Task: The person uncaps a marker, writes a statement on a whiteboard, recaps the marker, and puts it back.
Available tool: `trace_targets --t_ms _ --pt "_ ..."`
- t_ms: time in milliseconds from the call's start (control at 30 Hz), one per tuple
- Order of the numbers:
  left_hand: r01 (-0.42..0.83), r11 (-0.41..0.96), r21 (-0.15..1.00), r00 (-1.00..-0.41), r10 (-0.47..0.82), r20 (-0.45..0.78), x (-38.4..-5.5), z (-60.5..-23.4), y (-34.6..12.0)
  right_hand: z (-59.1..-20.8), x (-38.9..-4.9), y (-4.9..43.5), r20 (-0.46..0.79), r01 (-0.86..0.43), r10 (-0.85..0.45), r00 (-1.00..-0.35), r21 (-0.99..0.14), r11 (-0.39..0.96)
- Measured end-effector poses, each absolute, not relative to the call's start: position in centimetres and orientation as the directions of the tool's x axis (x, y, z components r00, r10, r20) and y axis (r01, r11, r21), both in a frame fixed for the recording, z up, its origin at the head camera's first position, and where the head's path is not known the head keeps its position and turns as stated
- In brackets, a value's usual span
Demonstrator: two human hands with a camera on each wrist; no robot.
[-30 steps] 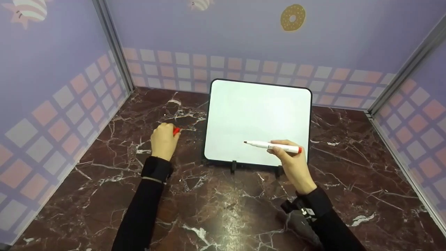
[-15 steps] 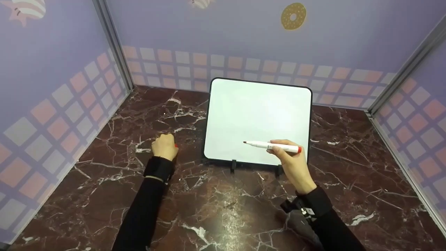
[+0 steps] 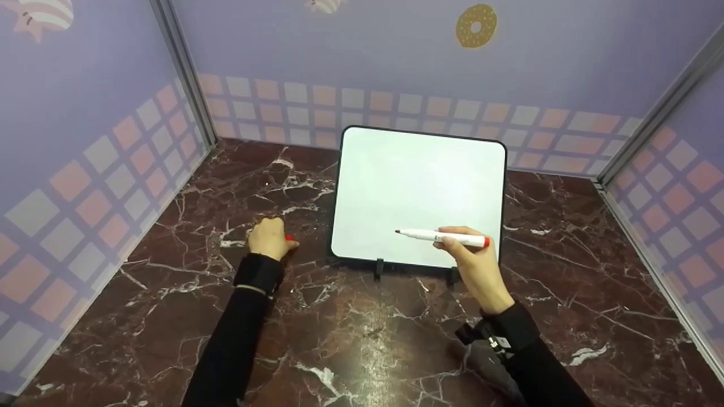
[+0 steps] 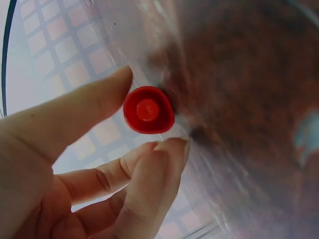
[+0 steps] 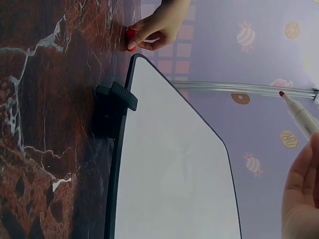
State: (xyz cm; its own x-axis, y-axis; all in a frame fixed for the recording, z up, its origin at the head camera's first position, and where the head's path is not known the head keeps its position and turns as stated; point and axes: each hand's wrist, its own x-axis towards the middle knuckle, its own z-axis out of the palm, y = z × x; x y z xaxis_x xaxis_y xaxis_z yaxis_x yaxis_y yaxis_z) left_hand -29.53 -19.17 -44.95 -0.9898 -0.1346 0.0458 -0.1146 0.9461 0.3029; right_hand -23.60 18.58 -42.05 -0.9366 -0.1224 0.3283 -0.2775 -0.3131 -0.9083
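Observation:
My left hand is low over the marble table, left of the whiteboard. In the left wrist view, the thumb and fingertips stand spread around a red marker cap, its hollow end facing the camera, with narrow gaps beside it. The right wrist view shows the cap at the table surface by that hand. My right hand holds an uncapped white marker with a red end, between thumb and fingers. Its dark reddish tip points left, in front of the board's lower part.
The whiteboard has a black frame and leans on small black stand feet. Purple walls with pink and white squares enclose the dark red marble table at the back and both sides. A metal corner post rises at the back left.
My left hand has drawn back toward me with the red cap, and its thumb now sticks out to the right, away from the cap. The right hand and marker stay in place.

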Motion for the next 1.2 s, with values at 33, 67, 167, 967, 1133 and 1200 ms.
trace_targets --t_ms 33,67,167,967,1133,1200 --pt "-0.117 0.945 0.304 -0.99 -0.137 0.045 -29.5 -44.9 -19.1 -42.0 -23.6 18.6 0.327 -0.278 -0.12 -0.937 -0.91 -0.308" --pt "-0.12 0.946 0.302 -0.989 -0.139 0.044 -29.4 -44.8 -19.1 -42.0 -23.6 18.6 0.326 -0.278 -0.119 -0.938 -0.911 -0.305" --pt "-0.117 0.946 0.301 -0.988 -0.142 0.062 -28.9 -43.7 -18.5 -42.0 -23.6 18.6 0.323 -0.278 -0.116 -0.939 -0.914 -0.295" --pt "0.766 0.636 0.092 -0.508 0.512 0.693 -22.2 -39.8 -5.2 -42.3 -23.5 18.2 0.312 -0.255 -0.178 -0.933 -0.925 -0.281" --pt "0.788 0.597 0.151 -0.503 0.483 0.717 -21.7 -40.9 -3.9 -42.5 -23.3 17.8 0.262 -0.217 -0.196 -0.945 -0.95 -0.223" --pt "0.789 0.594 0.158 -0.506 0.48 0.717 -21.6 -41.1 -3.7 -42.6 -23.3 17.7 0.245 -0.205 -0.198 -0.949 -0.957 -0.205"
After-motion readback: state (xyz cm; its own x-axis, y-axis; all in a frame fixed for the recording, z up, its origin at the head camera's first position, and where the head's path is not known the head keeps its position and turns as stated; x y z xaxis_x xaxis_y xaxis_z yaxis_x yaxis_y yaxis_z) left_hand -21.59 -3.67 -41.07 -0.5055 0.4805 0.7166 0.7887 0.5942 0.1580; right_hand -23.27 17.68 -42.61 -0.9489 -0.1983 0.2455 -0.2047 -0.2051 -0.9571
